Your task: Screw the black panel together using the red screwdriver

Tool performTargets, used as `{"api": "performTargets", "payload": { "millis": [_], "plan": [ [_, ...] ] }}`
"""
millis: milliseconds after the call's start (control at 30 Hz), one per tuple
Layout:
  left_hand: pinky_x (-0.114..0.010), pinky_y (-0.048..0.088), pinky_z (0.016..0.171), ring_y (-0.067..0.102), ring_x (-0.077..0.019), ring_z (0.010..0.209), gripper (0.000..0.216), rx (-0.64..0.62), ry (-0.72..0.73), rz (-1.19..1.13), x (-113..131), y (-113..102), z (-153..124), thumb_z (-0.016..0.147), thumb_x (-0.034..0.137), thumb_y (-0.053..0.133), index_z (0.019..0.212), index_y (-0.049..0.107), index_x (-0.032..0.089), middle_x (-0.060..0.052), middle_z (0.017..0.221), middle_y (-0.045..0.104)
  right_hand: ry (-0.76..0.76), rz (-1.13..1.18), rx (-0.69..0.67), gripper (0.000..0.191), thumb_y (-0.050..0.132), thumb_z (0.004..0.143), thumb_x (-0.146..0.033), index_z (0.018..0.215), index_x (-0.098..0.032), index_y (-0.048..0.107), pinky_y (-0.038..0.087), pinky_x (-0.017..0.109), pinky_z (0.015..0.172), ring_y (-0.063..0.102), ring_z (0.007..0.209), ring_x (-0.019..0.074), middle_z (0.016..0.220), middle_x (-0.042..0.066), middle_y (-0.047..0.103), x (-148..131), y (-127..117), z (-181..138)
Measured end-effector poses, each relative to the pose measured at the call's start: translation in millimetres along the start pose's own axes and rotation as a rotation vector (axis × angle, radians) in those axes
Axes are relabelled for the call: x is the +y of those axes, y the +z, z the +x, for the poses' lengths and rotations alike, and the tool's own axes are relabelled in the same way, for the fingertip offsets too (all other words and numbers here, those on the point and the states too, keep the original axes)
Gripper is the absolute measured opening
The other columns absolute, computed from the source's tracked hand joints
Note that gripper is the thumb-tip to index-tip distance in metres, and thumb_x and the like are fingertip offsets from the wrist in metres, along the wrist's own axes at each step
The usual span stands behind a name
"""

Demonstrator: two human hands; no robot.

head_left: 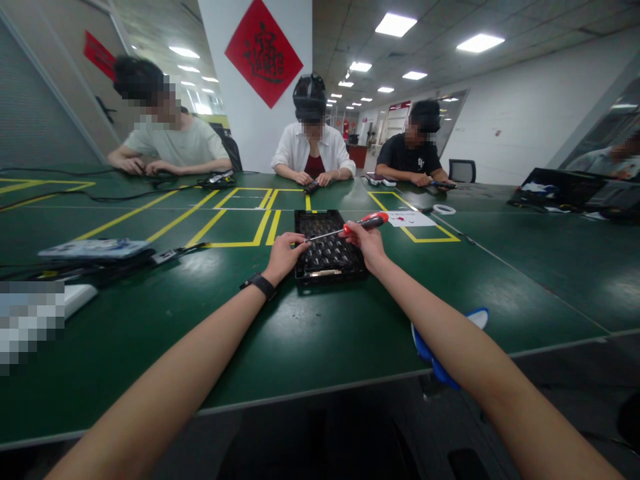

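Observation:
A black tool tray (327,255) with rows of small bits lies on the green table in front of me. My right hand (365,241) is closed round a screwdriver (361,225) with a red and black handle, its thin metal shaft pointing left above the tray. My left hand (285,257) pinches at the shaft's tip, over the tray's left edge; what sits between its fingertips is too small to see. A dark band is on my left wrist.
Yellow tape lines (260,230) mark the table. A blue and white object (440,347) lies by my right forearm near the table edge. Flat devices and cables (95,253) sit at left. Three people sit across the table; paper (410,218) and a tape ring (444,209) lie beyond.

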State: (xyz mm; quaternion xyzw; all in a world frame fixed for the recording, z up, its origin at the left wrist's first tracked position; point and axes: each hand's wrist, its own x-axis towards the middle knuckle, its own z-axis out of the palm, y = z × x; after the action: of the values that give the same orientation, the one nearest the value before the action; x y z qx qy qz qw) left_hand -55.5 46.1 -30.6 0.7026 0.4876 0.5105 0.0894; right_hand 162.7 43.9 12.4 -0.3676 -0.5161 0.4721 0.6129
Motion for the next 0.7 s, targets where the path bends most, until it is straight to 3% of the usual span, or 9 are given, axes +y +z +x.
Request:
{"api": "performTargets", "payload": {
  "millis": [700],
  "plan": [
    [-0.034, 0.045, 0.086, 0.058, -0.0182, 0.088, 0.014, 0.030, 0.009, 0.085, 2.3, -0.5, -2.1, 0.074, 0.031, 0.062, 0.077, 0.069, 0.019, -0.005, 0.091, 0.067, -0.025, -0.004, 0.042, 0.025, 0.066, 0.069, -0.039, 0.073, -0.014, 0.064, 0.044, 0.018, 0.053, 0.062, 0.058, 0.0100, 0.065, 0.004, 0.069, -1.4, 2.3, -2.2]
  ]
}}
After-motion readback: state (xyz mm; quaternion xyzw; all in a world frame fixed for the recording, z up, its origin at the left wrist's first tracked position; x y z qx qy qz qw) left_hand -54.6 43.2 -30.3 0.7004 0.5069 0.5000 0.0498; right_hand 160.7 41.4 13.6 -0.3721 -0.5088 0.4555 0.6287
